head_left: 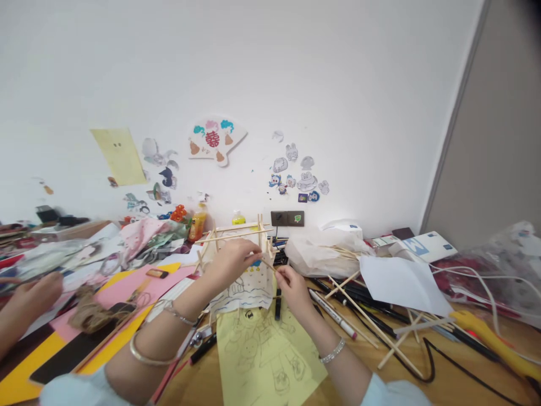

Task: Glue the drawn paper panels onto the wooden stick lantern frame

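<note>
My left hand [234,260] reaches over a frame of thin wooden sticks [214,237], its fingers pinched together at one end of a short thin wooden stick [267,265]. My right hand [292,287] is closed, with thumb and finger on the stick's other end. Below my hands, white paper [243,296] with coloured drawings and blue wavy lines hangs on the frame. In front of it lies a yellow sheet [270,361] with pencil figures. A black marker [278,304] is beside my right fingertips.
Another person's hand [36,296] is at the far left. A dark phone [71,352] rests on coloured paper. To the right are a white marker [333,313], crossed sticks [372,321], a black cable [431,361], a yellow glue gun [494,341] and a plastic bag [313,254].
</note>
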`<action>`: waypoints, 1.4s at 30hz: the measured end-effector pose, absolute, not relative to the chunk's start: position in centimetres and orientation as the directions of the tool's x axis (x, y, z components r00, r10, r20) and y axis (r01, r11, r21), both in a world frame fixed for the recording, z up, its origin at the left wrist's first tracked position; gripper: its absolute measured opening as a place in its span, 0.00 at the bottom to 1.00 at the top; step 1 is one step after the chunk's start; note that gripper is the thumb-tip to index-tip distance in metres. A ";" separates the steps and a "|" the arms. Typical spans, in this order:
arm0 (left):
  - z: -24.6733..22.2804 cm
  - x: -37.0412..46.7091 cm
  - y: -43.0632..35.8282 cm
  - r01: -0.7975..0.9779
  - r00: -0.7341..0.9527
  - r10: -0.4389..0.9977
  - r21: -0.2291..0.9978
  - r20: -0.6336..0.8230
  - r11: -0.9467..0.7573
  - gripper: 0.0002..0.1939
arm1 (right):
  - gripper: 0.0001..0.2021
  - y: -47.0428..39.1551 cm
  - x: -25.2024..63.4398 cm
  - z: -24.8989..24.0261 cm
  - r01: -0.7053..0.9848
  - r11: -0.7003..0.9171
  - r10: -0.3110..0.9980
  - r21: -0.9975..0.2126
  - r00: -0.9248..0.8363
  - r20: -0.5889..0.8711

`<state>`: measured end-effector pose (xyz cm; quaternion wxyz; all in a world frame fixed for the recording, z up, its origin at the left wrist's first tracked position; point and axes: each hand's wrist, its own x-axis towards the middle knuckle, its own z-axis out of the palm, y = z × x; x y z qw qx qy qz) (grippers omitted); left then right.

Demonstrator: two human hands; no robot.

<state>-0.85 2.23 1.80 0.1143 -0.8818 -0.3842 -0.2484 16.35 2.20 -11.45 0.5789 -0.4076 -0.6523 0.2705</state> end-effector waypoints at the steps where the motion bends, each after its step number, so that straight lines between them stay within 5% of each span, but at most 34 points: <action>1: 1.8 -0.7 2.3 0.736 0.579 0.625 -0.004 0.523 -0.677 0.08 | 0.11 2.3 16.2 -11.6 0.212 0.519 0.847 -0.828 0.006 0.532; 29: 2.5 -0.6 2.4 0.779 0.524 0.711 0.075 0.469 -0.623 0.09 | 0.11 3.9 16.5 -11.4 0.042 0.514 0.858 -0.857 -0.021 0.514; 35: 2.0 -0.9 2.7 0.779 0.516 0.701 0.072 0.492 -0.623 0.10 | 0.12 3.6 16.1 -11.3 0.127 0.520 0.852 -0.844 -0.015 0.523; 42: 0.6 -1.3 -1.3 0.693 0.463 0.322 -0.110 0.826 -0.713 0.09 | 0.06 -1.8 22.4 -7.6 0.398 0.623 0.782 -0.674 -0.308 0.541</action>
